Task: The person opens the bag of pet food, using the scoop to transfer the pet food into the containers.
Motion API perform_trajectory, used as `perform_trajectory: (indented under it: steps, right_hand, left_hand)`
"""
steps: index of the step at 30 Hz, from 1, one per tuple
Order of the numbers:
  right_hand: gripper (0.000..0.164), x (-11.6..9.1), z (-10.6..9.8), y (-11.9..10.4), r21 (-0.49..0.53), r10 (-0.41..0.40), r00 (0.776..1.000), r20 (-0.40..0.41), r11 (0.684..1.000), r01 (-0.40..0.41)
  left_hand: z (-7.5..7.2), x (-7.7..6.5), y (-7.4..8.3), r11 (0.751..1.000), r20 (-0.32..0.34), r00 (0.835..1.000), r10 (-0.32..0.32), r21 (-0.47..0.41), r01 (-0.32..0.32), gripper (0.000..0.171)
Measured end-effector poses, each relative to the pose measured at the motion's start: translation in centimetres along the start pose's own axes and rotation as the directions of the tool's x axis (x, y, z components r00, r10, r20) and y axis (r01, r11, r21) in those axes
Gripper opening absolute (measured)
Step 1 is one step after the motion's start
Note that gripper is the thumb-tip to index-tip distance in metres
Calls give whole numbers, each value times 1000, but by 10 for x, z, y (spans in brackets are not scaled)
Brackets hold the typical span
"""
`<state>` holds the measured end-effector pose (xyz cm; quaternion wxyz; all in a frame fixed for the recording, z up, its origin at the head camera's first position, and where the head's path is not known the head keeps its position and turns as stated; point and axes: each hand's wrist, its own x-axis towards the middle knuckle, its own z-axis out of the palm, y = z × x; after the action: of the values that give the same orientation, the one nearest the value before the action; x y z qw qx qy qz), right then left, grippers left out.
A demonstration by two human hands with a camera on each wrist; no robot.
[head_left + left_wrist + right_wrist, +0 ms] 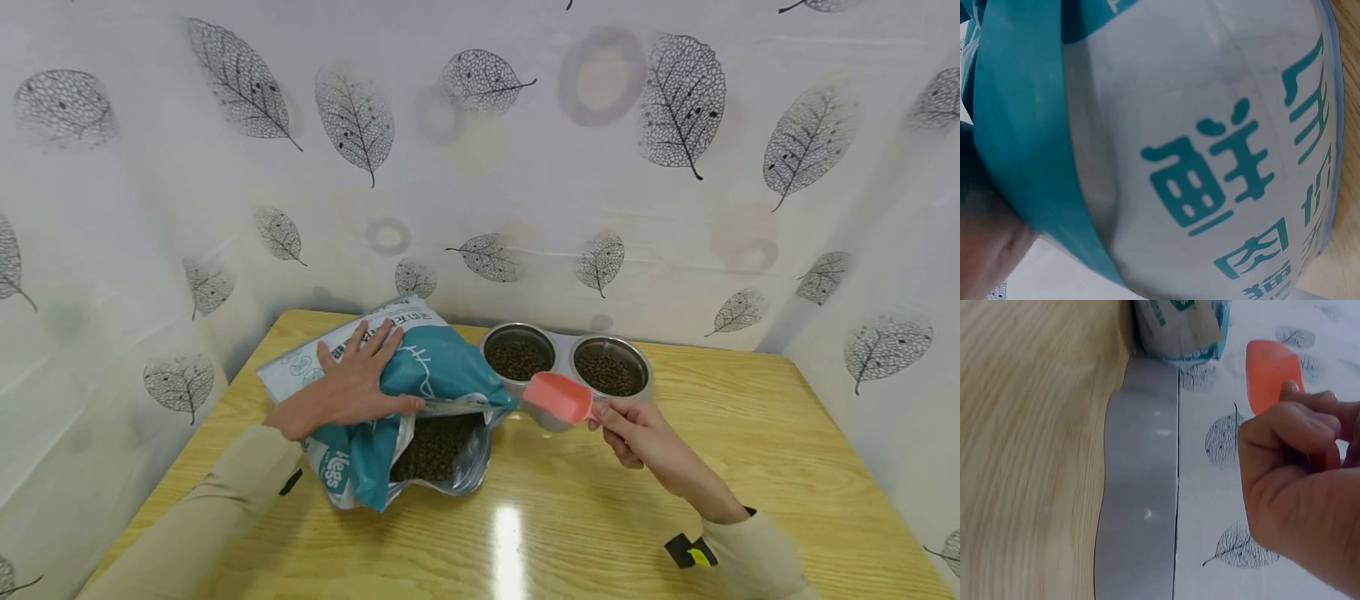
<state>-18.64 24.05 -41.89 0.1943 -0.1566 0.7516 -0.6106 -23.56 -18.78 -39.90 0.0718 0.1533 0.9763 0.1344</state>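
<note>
A teal and white pet food bag (pixel 450 354) lies on its side, its mouth facing the front and brown kibble (pixel 431 450) showing inside. My left hand (pixel 356 379) rests on top of the bag with fingers spread. In the left wrist view the bag's printed white panel (pixel 1210 94) fills most of the picture. By its handle, my right hand (pixel 637 433) grips a pink scoop (pixel 558 396), held in front of two metal bowls. The right wrist view shows the fingers curled round that handle, the scoop's pink head (pixel 1269 369) pointing away from the hand.
The left bowl (pixel 517 332) and right bowl (pixel 611 343) both contain kibble and sit in one grey stand (pixel 1141 487). The stand is at the table's back edge, just right of the bag. A leaf-patterned curtain (pixel 525 183) rises behind the wooden table (pixel 600 533).
</note>
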Motion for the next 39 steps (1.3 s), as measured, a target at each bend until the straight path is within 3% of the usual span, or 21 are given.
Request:
perform_trajectory:
  steps: [5,9,14,21,33,39]
  right_hand:
    - [37,2,19,-2,12,21,991,134,1000,-23]
    - [47,6,35,-1,-18,69,980,185,998,-67]
    - [47,12,51,2,-87,84,973,215,994,-66]
    - [44,22,74,4,-152,106,969,223,986,-73]
    - [38,33,110,-10,-195,168,974,151,971,-138]
    - [38,44,122,-10,-216,148,981,124,969,-119]
  left_hand:
    - [1,0,0,1000,-1,1000,1,0,-1,118]
    - [1,0,0,1000,-3,1000,-1,-1,1,118]
    - [1,0,0,1000,-2,1000,-4,3,4,118]
    - [1,1,0,1000,-3,1000,-9,4,9,118]
    - [1,1,1,1000,3,1000,-10,7,10,118]
    - [0,0,1,1000,6,1000,-10,4,10,119]
